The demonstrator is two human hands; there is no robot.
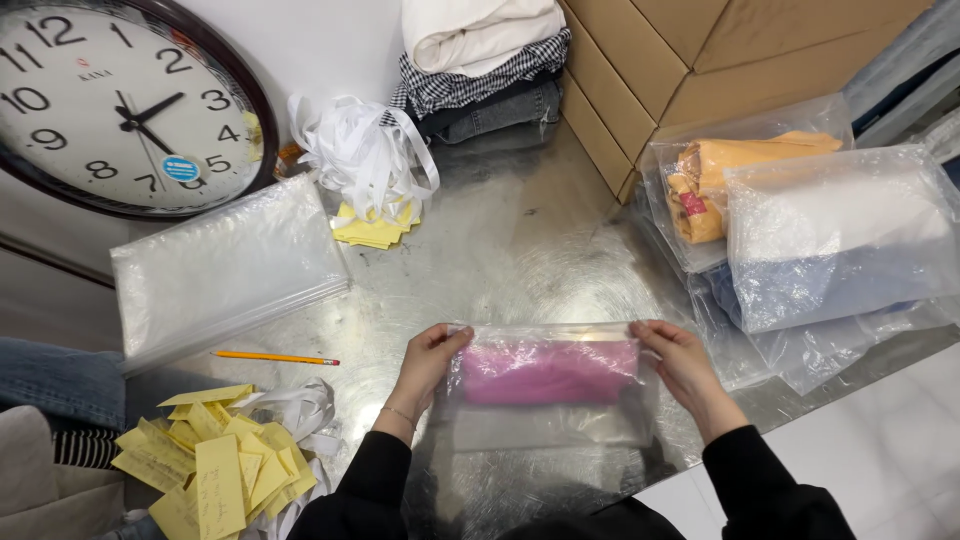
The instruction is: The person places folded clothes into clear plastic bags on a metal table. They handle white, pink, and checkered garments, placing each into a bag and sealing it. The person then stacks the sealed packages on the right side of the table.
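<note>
garment [548,372]: pink | slips [215,468]: yellow | pencil [275,357]: orange | shirt [480,80]: black-white check

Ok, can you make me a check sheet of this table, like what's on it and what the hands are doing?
Surface: shiny metal table, scuffed.
Job's things: clear plastic bag with a folded pink cloth inside, lying flat.
Clutter: stack of empty clear bags, pencil, yellow paper slips, white strips, more yellow slips, filled bags.
Grips: left hand pinches the bag's left edge; right hand pinches its right edge.
Cables: nothing seen.
Surroundings: wall clock, folded clothes, cardboard boxes, white floor.
</note>
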